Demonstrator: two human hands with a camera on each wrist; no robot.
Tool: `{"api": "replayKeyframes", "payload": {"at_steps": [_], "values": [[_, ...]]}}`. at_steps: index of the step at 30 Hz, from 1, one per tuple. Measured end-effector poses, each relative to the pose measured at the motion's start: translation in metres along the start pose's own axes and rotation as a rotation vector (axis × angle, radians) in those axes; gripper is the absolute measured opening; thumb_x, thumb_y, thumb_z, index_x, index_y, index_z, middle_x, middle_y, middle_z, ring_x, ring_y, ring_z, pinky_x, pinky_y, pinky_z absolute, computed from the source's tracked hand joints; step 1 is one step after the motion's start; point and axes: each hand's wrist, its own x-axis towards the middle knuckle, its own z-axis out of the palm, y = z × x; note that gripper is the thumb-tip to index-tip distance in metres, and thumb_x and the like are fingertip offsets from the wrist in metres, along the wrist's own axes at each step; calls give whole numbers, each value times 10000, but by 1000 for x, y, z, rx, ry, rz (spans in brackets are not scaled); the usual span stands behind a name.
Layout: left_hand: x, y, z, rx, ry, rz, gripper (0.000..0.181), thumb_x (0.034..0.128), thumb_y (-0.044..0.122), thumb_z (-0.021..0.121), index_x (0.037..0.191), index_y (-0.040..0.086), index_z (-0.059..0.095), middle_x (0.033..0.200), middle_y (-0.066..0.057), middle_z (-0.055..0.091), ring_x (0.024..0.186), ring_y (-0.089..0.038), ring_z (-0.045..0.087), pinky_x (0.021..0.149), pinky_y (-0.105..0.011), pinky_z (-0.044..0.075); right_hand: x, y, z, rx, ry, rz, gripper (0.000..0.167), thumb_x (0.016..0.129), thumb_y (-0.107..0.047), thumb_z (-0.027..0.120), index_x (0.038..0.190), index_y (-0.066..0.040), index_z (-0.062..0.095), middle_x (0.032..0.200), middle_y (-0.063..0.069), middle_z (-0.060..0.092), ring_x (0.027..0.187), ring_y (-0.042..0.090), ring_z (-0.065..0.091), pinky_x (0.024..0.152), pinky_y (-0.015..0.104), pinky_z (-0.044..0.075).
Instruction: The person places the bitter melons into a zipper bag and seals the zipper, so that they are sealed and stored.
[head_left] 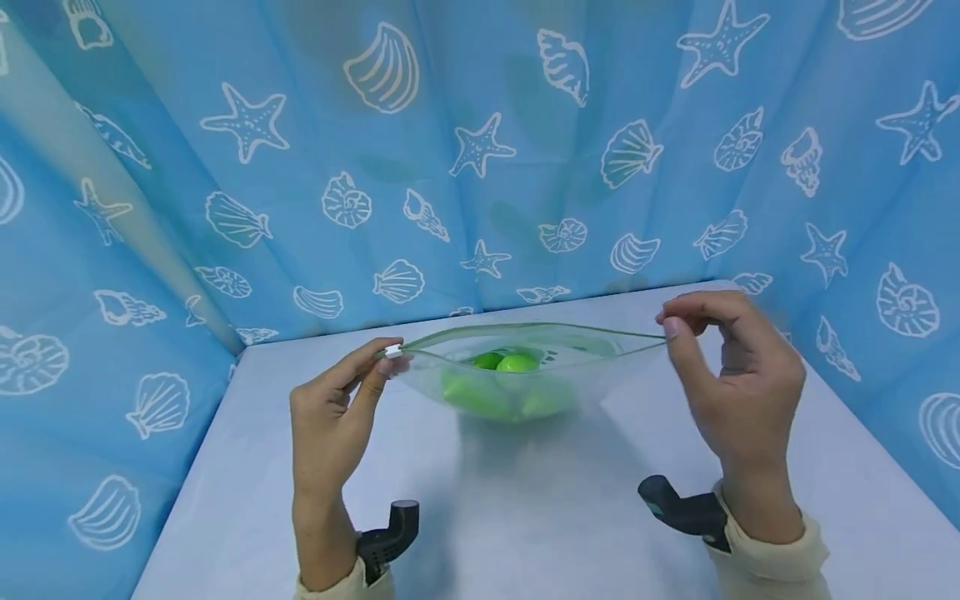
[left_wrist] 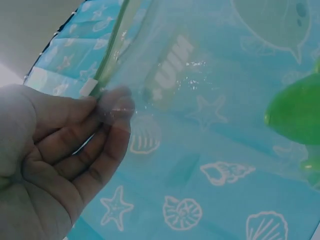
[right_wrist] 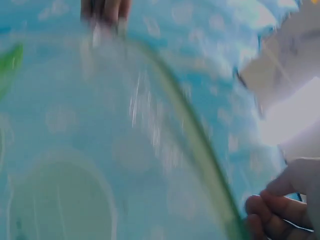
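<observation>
A clear zipper bag (head_left: pixel 592 375) with a green seal strip hangs between both hands above the table. Its two rims stand apart in the middle. Several bright green, lime-like fruits (head_left: pixel 517 362) lie inside, blurred through the plastic. My left hand (head_left: pixel 330 425) pinches the bag's left corner between thumb and fingers, right by the white slider (head_left: pixel 393 352). At the opposite corner, the thumb and index finger of my right hand (head_left: pixel 738 375) pinch the end of the strip. Leaf-like green print and lettering show on the bag in the left wrist view.
Below the bag is a white table (head_left: pixel 525 517). A blue curtain (head_left: pixel 480 208) with white shells and starfish stands behind it and along both sides. Each wrist wears a black camera mount (head_left: pixel 393 533).
</observation>
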Motion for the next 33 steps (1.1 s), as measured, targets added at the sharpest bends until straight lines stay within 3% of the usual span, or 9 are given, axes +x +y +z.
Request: {"api": "replayKeyframes", "payload": {"at_steps": [3, 6, 9, 12, 17, 21, 28, 33], "values": [[1, 0, 1, -5, 39, -3, 237, 900, -62, 687, 1130, -15, 723, 967, -98, 755, 885, -172, 729, 858, -231, 537, 5, -18, 14, -14, -183, -129, 205, 884, -54, 648, 1024, 91, 688, 982, 154, 688, 930, 184, 605, 851, 255, 461], [1, 0, 3, -20, 90, -7, 181, 886, -57, 708, 1066, -42, 720, 932, -104, 752, 843, -140, 728, 812, -244, 556, 12, -30, 35, -45, -360, -249, 234, 919, -161, 652, 1066, 10, 711, 1040, 100, 686, 987, 218, 606, 920, 341, 432], [1, 2, 6, -40, 115, -3, 154, 875, -66, 718, 1028, -56, 714, 899, -116, 747, 809, -146, 728, 780, -248, 564, 18, -38, 59, -77, -485, -335, 227, 916, -198, 708, 1091, -55, 732, 1078, 58, 676, 1042, 239, 588, 926, 445, 383], [2, 5, 10, -65, 115, 22, 169, 862, -90, 719, 1026, -50, 718, 893, -129, 745, 793, -170, 730, 770, -248, 566, 22, -43, 84, -124, -580, -381, 236, 877, -174, 772, 1095, -88, 742, 1073, 33, 665, 1044, 220, 566, 905, 450, 372], [2, 8, 17, -75, 113, 80, 195, 842, -103, 732, 1022, -27, 729, 875, -125, 746, 775, -190, 730, 761, -233, 560, 27, -41, 117, -262, -652, -472, 194, 891, -229, 774, 1055, -126, 764, 1037, 1, 669, 1017, 196, 563, 876, 445, 372], [0, 8, 22, -47, 130, 106, 167, 829, -89, 752, 984, -28, 737, 839, -122, 744, 748, -206, 730, 745, -226, 557, 26, -39, 127, -296, -689, -504, 115, 892, -223, 777, 988, -159, 788, 983, -43, 698, 1025, 177, 577, 898, 466, 367], [2, 5, 27, 16, 157, 134, 109, 841, -65, 753, 945, -36, 741, 813, -128, 739, 730, -226, 725, 782, -239, 549, 27, -29, 113, -340, -700, -502, 49, 888, -196, 780, 929, -170, 781, 938, -44, 688, 1014, 185, 571, 923, 505, 335], [3, 6, 24, 28, 168, 122, 112, 840, -68, 753, 939, -17, 744, 809, -110, 739, 736, -228, 723, 783, -234, 542, 32, -23, 97, -341, -705, -479, 51, 884, -206, 783, 921, -172, 778, 941, -37, 685, 1015, 196, 569, 922, 533, 323]]}}
